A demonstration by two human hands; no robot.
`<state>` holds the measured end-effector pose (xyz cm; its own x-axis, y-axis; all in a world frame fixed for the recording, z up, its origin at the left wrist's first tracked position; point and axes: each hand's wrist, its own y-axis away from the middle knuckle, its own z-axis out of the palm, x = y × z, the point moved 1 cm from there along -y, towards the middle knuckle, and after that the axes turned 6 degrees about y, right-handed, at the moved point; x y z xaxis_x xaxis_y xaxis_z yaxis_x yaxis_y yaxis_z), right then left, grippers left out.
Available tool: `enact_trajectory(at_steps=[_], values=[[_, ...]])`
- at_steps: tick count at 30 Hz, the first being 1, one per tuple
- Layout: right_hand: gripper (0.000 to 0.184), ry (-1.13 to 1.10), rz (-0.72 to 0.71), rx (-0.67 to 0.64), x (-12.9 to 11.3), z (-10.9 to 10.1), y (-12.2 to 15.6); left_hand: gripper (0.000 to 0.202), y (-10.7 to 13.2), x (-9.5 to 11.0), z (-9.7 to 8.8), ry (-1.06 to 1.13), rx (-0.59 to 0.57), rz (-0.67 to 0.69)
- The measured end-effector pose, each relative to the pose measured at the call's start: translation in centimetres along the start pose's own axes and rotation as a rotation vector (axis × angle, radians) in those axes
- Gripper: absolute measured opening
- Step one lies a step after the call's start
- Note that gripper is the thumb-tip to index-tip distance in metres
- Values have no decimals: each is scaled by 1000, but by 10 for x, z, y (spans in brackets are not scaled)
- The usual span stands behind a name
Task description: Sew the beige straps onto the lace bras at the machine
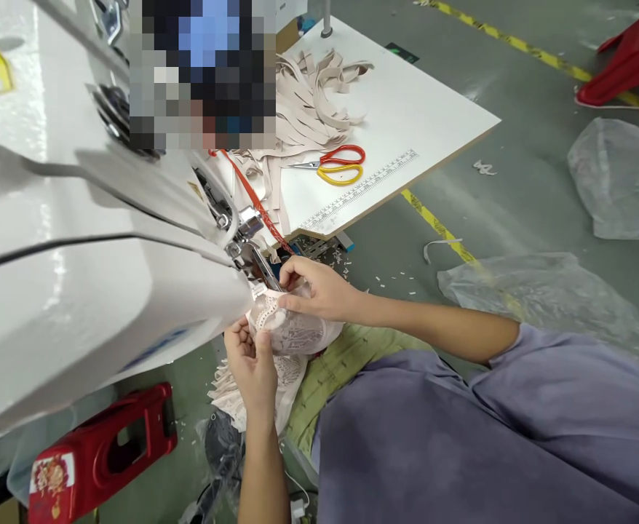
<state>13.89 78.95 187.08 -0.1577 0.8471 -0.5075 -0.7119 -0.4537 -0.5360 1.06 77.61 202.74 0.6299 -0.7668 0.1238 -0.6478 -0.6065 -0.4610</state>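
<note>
A pale pink lace garment piece (290,331) is bunched under the presser foot (248,256) of a large white sewing machine (79,240). My right hand (314,287) pinches the lace's upper edge right beside the needle area. My left hand (251,360) grips the lace from below, fingers curled round it. More lace (232,397) hangs down beneath my left hand. A red strap (254,204) runs down into the machine head.
A white table (407,124) with a printed ruler holds beige strips (314,94) and red-and-yellow scissors (338,165). A red plastic stool (101,451) stands low left, another (630,62) top right. Clear plastic bags (549,291) lie on the grey floor with yellow tape lines.
</note>
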Motion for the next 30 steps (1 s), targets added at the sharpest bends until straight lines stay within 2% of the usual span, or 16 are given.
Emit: enact_trajectory(at_steps=[14, 23, 30], values=[[33, -23, 45, 9, -7, 1, -1, 37, 5, 6, 0, 29, 42, 20], [32, -127, 177, -10, -16, 3, 0, 27, 11, 10, 1, 111, 19, -24], [31, -305, 326, -179, -13, -14, 43, 27, 33, 4, 14, 317, -164, -180]])
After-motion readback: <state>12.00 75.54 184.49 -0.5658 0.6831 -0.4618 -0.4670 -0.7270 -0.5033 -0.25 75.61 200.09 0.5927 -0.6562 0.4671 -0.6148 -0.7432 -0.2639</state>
